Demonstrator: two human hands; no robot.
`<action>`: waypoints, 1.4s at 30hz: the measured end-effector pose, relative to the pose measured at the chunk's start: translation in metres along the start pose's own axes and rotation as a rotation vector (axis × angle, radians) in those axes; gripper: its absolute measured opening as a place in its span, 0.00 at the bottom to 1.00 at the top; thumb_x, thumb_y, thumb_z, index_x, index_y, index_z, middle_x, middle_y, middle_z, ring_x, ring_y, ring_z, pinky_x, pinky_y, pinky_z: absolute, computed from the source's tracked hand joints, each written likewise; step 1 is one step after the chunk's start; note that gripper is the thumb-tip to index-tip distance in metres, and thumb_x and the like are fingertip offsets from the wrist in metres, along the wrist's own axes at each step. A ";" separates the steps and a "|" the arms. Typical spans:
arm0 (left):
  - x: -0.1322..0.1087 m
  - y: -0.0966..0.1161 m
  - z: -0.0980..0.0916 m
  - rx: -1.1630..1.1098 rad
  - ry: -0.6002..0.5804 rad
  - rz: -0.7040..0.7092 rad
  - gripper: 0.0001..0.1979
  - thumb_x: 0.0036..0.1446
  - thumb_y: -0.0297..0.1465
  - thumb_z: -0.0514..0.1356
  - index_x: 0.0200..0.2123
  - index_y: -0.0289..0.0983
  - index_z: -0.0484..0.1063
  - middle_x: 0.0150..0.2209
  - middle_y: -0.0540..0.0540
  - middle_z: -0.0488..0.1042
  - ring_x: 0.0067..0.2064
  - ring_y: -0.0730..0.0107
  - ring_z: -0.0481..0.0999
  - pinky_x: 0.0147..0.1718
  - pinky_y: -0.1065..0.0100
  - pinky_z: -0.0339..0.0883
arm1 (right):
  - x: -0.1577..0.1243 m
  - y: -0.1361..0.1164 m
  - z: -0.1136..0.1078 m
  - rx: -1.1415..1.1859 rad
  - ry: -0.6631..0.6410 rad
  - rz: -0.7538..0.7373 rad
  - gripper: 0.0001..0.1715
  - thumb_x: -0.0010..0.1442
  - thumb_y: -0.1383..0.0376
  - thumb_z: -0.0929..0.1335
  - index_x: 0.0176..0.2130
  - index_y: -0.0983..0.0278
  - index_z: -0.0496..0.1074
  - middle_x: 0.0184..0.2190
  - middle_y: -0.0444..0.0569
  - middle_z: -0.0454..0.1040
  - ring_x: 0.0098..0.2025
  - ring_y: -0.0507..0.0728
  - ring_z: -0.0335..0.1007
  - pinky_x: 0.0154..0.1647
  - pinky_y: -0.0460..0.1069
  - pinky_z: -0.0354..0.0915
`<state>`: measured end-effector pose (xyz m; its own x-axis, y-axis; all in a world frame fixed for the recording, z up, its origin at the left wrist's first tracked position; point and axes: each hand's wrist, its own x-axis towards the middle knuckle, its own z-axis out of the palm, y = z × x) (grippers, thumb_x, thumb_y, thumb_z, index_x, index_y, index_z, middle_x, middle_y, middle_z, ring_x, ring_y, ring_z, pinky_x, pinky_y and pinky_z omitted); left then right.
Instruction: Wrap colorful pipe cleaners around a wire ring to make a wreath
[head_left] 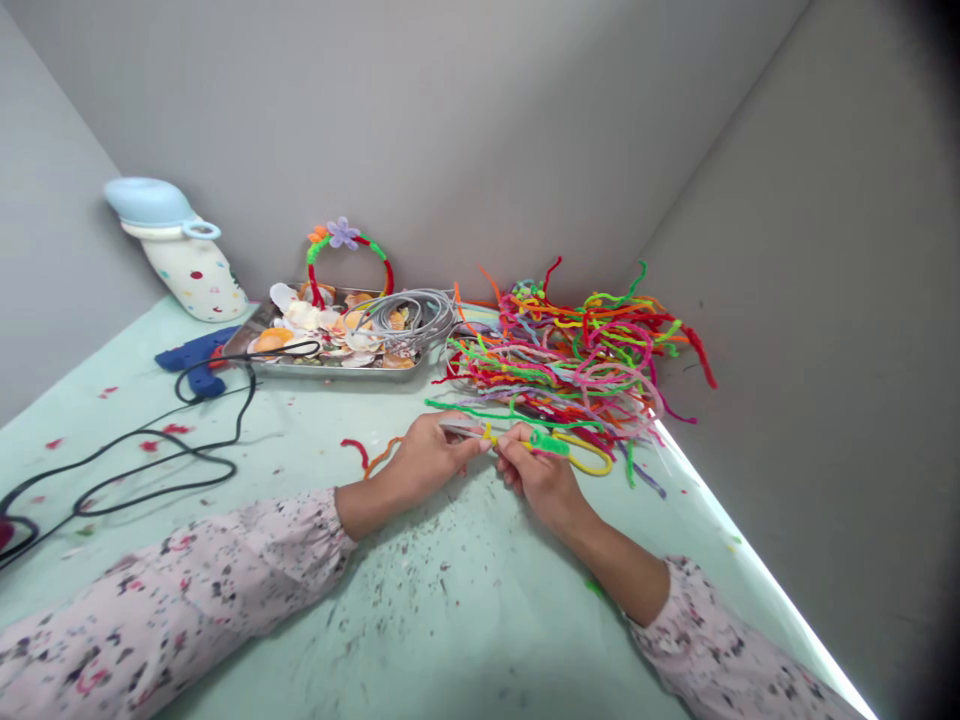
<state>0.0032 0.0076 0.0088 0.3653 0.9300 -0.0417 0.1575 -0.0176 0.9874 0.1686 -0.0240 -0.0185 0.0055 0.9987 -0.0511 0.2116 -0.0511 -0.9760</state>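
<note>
My left hand (429,455) is closed on a thin grey band (461,428), pinching it between thumb and fingers. A yellow pipe cleaner (489,436) is twisted around the band near the fingertips. Close beside it, my right hand (541,478) is closed in a pinch on the yellow pipe cleaner, whose far part bends in a loop (600,464) past the knuckles. A tightly wound green pipe cleaner section (550,443) shows just above the right hand. The fingers partly hide where the pieces meet. Under the left wrist lies an orange pipe cleaner (382,457), beside a short red piece (355,450).
Behind the right hand spreads a heap of coloured pipe cleaners (570,350). A metal tray (352,374) holds shells, a grey coil (416,318) and a flowered hoop (388,275). Left are a blue glue gun (191,355), its black cord (172,450) and a white bottle (191,275).
</note>
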 end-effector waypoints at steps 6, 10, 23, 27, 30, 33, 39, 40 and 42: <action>0.001 -0.004 0.000 -0.002 0.018 0.038 0.05 0.50 0.31 0.61 0.28 0.34 0.72 0.19 0.54 0.69 0.18 0.79 0.63 0.18 0.75 0.55 | -0.001 -0.004 0.000 -0.027 -0.010 0.004 0.15 0.58 0.54 0.64 0.26 0.61 0.64 0.19 0.40 0.67 0.20 0.50 0.60 0.23 0.46 0.56; -0.001 -0.001 -0.001 0.000 0.006 -0.006 0.04 0.50 0.30 0.59 0.28 0.35 0.71 0.16 0.55 0.67 0.18 0.78 0.63 0.18 0.75 0.54 | -0.002 -0.003 0.000 -0.064 -0.017 -0.026 0.12 0.59 0.57 0.63 0.27 0.61 0.65 0.20 0.40 0.67 0.21 0.52 0.61 0.23 0.46 0.55; -0.005 0.009 0.002 0.031 0.033 -0.064 0.06 0.51 0.32 0.58 0.27 0.35 0.69 0.16 0.54 0.65 0.19 0.76 0.63 0.19 0.75 0.53 | -0.007 -0.011 -0.001 -0.164 0.003 -0.167 0.12 0.60 0.59 0.62 0.27 0.61 0.64 0.22 0.41 0.66 0.26 0.53 0.60 0.27 0.48 0.55; -0.002 -0.002 0.002 0.061 0.047 0.048 0.09 0.54 0.36 0.57 0.28 0.36 0.68 0.17 0.54 0.65 0.19 0.75 0.63 0.20 0.74 0.55 | -0.006 -0.010 -0.001 -0.126 0.004 -0.130 0.11 0.60 0.60 0.62 0.27 0.61 0.65 0.20 0.40 0.66 0.23 0.53 0.60 0.26 0.47 0.55; -0.002 -0.004 0.003 0.104 0.056 0.091 0.11 0.55 0.37 0.56 0.25 0.36 0.67 0.16 0.55 0.63 0.20 0.76 0.61 0.21 0.73 0.54 | -0.006 -0.009 -0.001 -0.105 0.004 -0.121 0.10 0.59 0.61 0.63 0.26 0.61 0.64 0.19 0.40 0.66 0.22 0.52 0.60 0.24 0.47 0.55; -0.002 -0.004 0.003 0.102 0.047 0.084 0.13 0.55 0.36 0.56 0.22 0.36 0.64 0.15 0.55 0.61 0.19 0.77 0.59 0.21 0.73 0.52 | -0.006 -0.008 -0.001 -0.106 0.004 -0.116 0.10 0.59 0.61 0.62 0.27 0.60 0.64 0.20 0.41 0.66 0.22 0.53 0.60 0.24 0.47 0.55; -0.003 -0.002 0.004 0.054 0.081 0.028 0.09 0.50 0.33 0.55 0.20 0.37 0.61 0.14 0.56 0.57 0.18 0.77 0.56 0.19 0.73 0.49 | -0.007 -0.009 0.000 -0.189 0.008 -0.163 0.11 0.59 0.62 0.62 0.26 0.60 0.64 0.21 0.41 0.65 0.25 0.54 0.61 0.27 0.48 0.55; -0.003 -0.001 0.005 0.049 0.089 0.018 0.09 0.49 0.33 0.55 0.20 0.37 0.61 0.14 0.56 0.57 0.18 0.77 0.55 0.19 0.73 0.48 | -0.008 -0.009 0.000 -0.198 0.013 -0.167 0.11 0.59 0.62 0.62 0.26 0.60 0.64 0.21 0.41 0.65 0.25 0.54 0.61 0.28 0.48 0.55; -0.003 0.001 0.006 0.037 0.103 -0.001 0.09 0.47 0.33 0.55 0.19 0.37 0.61 0.14 0.56 0.57 0.18 0.77 0.54 0.19 0.74 0.48 | -0.008 -0.009 0.000 -0.207 0.017 -0.174 0.10 0.59 0.63 0.62 0.25 0.60 0.64 0.21 0.40 0.64 0.25 0.54 0.60 0.27 0.48 0.54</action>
<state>0.0076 0.0027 0.0092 0.2694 0.9627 -0.0252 0.1920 -0.0281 0.9810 0.1666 -0.0317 -0.0097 -0.0324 0.9923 0.1191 0.4058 0.1220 -0.9058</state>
